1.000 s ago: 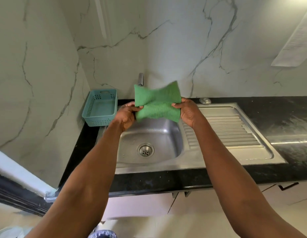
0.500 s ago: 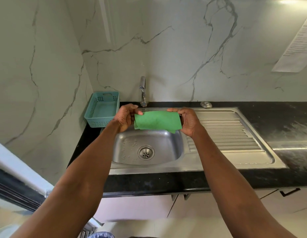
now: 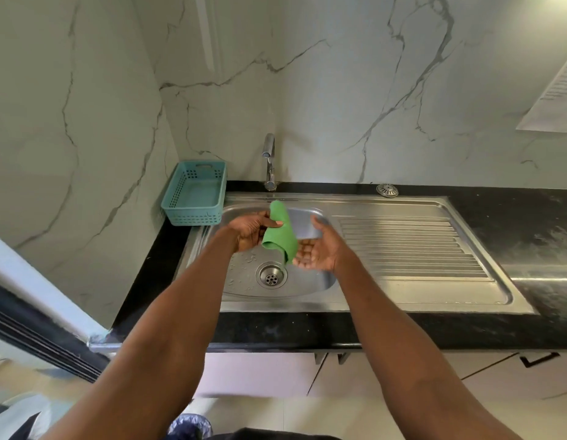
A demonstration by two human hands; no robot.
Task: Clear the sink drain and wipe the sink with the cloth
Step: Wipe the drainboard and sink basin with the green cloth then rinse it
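A green cloth (image 3: 280,231), folded into a narrow strip, hangs above the steel sink bowl (image 3: 310,282). My left hand (image 3: 252,228) pinches its upper part between thumb and fingers. My right hand (image 3: 320,249) is palm up with fingers spread just right of the cloth's lower end, touching or nearly touching it. The round drain (image 3: 271,275) lies uncovered in the bowl floor below both hands, with water drops around it. A drain strainer cap (image 3: 387,190) rests on the counter behind the sink.
A chrome tap (image 3: 269,161) stands behind the bowl. A teal plastic basket (image 3: 196,193) sits at the left of the sink. The ribbed drainboard (image 3: 412,246) stretches to the right, set in a black counter (image 3: 529,223). Marble walls close the back and left.
The cloth, earlier held spread between both hands, is now folded narrow and held by the left hand alone. The right hand has let go and opened palm up.
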